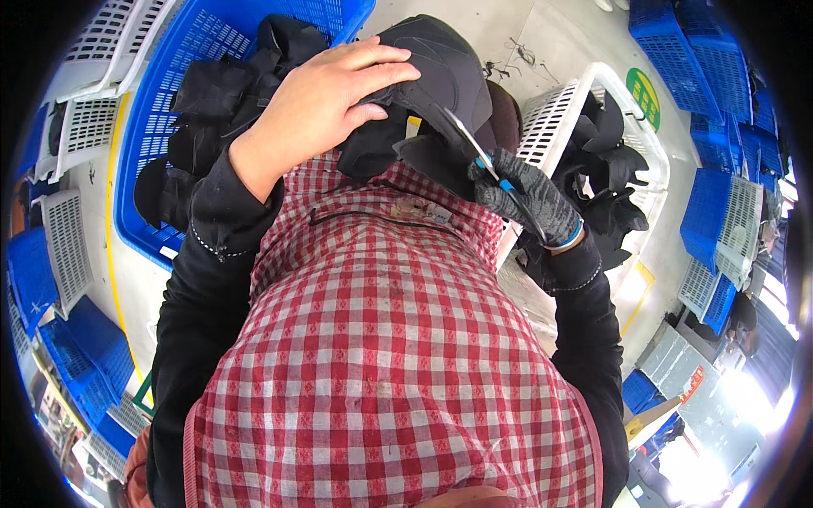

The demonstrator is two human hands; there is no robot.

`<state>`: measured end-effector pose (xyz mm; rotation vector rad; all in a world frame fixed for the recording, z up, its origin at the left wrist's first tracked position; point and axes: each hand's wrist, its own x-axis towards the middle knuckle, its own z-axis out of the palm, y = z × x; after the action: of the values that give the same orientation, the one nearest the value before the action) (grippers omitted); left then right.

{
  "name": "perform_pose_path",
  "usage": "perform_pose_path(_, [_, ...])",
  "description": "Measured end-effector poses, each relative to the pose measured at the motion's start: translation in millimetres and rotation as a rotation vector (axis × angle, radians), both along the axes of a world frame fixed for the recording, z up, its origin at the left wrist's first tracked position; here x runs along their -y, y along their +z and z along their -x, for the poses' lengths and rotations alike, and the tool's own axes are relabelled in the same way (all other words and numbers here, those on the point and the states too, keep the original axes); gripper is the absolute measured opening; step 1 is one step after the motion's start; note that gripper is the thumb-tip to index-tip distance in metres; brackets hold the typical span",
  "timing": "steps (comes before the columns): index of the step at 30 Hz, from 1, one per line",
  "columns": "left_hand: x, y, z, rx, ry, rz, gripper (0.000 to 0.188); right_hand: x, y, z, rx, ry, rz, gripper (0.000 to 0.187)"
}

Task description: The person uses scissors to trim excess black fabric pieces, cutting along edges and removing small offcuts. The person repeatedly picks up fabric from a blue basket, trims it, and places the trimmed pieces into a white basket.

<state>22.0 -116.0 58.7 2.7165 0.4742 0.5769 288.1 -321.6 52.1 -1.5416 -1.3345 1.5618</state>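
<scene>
A black cap [432,59] with curved stitch lines lies over my lap at the top middle. My left hand [326,97], bare, rests on its left side with the fingers stretched out and the thumb apart. My right hand [533,195], in a dark grey knit glove, is closed around slim scissors [463,131] with a silver blade and blue bands. The blade points up and left, against the cap's lower right edge. Below the blade hangs a dark flap [436,165], and a small yellow tag [413,127] shows inside the cap. The glove hides part of the scissors' handles.
A blue crate [135,182] with several black caps [207,106] stands at my left. At my right is a white crate [550,127] holding more black pieces [605,169]. Loose dark threads [521,55] lie on the floor beyond. Stacked blue crates [677,55] line the right side.
</scene>
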Motion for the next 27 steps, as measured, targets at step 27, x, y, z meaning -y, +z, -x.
perform_pose_path(27, [-15.2,-9.2,1.5,0.005,-0.022,0.044,0.053,-3.5,-12.2,3.3,0.050,0.006,-0.038,0.039])
